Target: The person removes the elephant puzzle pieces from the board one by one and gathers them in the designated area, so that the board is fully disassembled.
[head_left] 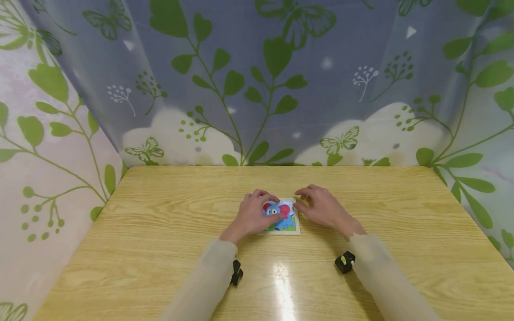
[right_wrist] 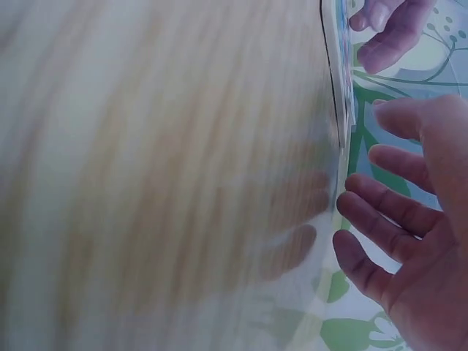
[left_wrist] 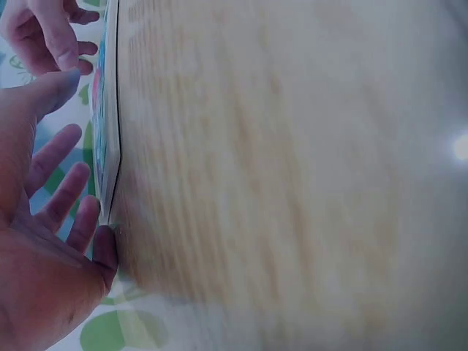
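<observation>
A small square picture puzzle (head_left: 287,225) lies flat on the table, showing a blue elephant with a pink ear inside a pale border. My left hand (head_left: 254,215) lies over its left part, the thumb reaching across the picture and the fingers along the far left side; part of the picture is hidden beneath. At the puzzle's upper right corner is my right hand (head_left: 323,207), fingers loosely bent, thumb close to the right edge. The right wrist view shows no object between its fingers (right_wrist: 380,219). Whether its thumb touches the puzzle I cannot tell.
The wood-grain table (head_left: 168,249) reaches back to a curtain (head_left: 249,89) printed with green leaves and butterflies, which also hangs at both sides. Black wrist cameras (head_left: 344,262) sit under the light sleeves (head_left: 385,272). A light reflection shows on the near tabletop.
</observation>
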`<act>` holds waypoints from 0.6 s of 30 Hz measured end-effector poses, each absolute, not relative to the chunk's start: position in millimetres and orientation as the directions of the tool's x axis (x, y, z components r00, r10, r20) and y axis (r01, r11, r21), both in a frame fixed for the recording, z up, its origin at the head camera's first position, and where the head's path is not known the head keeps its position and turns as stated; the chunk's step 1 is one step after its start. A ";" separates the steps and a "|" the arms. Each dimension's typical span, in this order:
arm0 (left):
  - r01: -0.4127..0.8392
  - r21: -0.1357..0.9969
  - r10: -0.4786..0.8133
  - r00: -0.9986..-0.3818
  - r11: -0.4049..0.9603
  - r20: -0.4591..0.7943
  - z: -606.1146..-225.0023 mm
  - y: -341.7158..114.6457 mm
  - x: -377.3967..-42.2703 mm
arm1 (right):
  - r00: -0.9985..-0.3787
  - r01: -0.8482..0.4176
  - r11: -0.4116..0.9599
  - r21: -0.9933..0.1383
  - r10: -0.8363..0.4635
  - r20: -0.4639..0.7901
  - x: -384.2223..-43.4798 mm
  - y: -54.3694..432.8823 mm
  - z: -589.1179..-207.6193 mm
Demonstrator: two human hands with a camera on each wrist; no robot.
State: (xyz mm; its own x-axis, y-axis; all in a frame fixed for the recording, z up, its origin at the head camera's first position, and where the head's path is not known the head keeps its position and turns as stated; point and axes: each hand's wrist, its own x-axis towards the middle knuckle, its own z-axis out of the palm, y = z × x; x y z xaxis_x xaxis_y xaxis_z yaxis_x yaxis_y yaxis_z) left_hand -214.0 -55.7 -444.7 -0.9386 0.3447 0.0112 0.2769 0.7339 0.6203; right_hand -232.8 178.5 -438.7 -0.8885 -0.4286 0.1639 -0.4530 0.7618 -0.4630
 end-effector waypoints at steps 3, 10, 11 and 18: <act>0.258 0.622 0.334 -0.942 0.739 -0.006 -446.2 -54.4 -215.1 | -0.896 -0.431 0.751 -0.500 -0.421 0.139 -236.5 177.2 -440.8; 0.211 0.621 0.303 -0.952 0.755 -0.045 -448.4 -50.8 -217.9 | -0.909 -0.385 0.733 -0.560 -0.407 0.091 -243.1 176.7 -443.2; 0.206 0.621 0.299 -0.953 0.757 -0.048 -448.5 -50.1 -218.4 | -0.909 -0.381 0.733 -0.564 -0.407 0.084 -243.8 176.9 -443.5; 0.169 0.625 0.266 -0.962 0.762 -0.065 -450.8 -47.9 -221.6 | -0.903 -0.380 0.729 -0.570 -0.427 0.056 -248.7 176.5 -445.1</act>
State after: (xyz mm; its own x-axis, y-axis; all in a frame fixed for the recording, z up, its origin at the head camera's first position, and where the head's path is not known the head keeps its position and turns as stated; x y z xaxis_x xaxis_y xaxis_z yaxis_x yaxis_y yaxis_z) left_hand -221.6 -47.9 -450.8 -0.9617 0.2663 -0.0647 0.1691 0.7625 0.6245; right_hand -248.7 176.5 -445.1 -0.9025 -0.4269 0.0565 -0.3803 0.7286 -0.5696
